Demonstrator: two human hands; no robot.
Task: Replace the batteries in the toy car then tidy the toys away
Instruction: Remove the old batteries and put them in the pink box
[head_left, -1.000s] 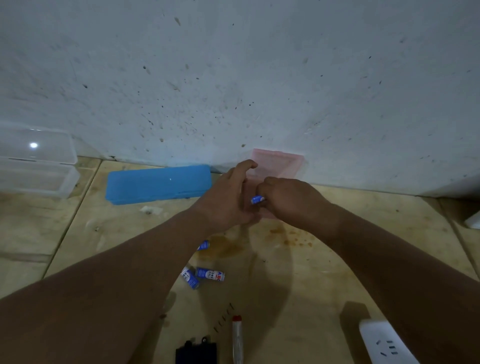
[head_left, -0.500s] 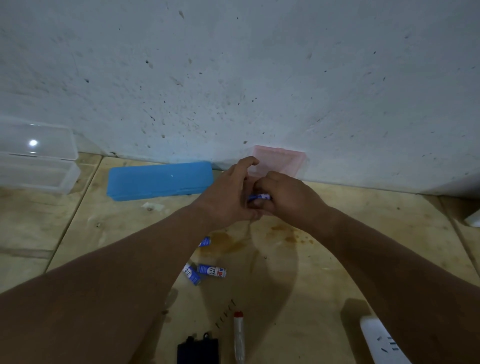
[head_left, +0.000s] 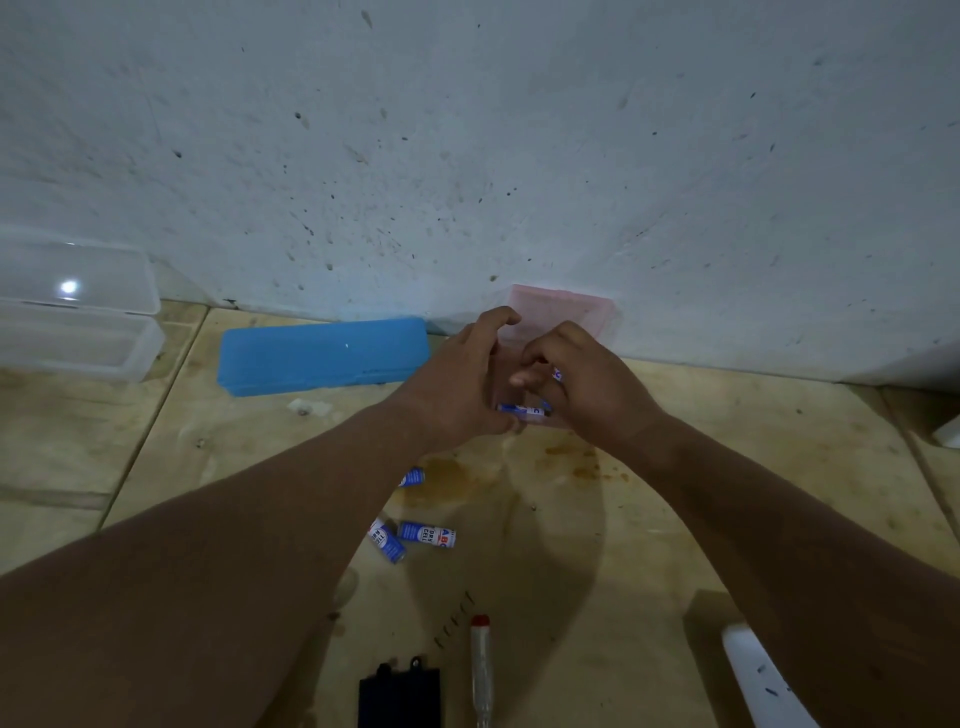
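Batteries are what shows of the task: the toy car itself cannot be made out. Nearest, at the bottom edge, lie a black rectangular plastic cover (head_left: 399, 696) and, just right of it, a slim clear-handled screwdriver with a red cap (head_left: 481, 670); a few small dark screws (head_left: 454, 621) sit in a loose row just beyond them. A white plastic power strip (head_left: 763, 680) pokes in at the near right. Farther out on the pale wooden board floor (head_left: 727, 467), two blue-and-white cylindrical batteries (head_left: 413, 538) lie almost touching, with a third blue battery (head_left: 413, 476) beyond them, partly hidden by the left forearm.

Past these the hands meet. The left hand (head_left: 457, 384) curls loosely, thumb raised — whether it grips anything I cannot tell. The right hand (head_left: 592, 384) is closed on a blue-and-white battery (head_left: 557, 374), while another battery (head_left: 522, 410) lies between the hands (inside a pale pink translucent plastic box (head_left: 561, 312), it seems). Left of the hands, a blue rectangular plastic case (head_left: 322, 356) rests against the speckled white wall (head_left: 467, 156) — and at the far left stand two stacked clear plastic containers (head_left: 78, 306).
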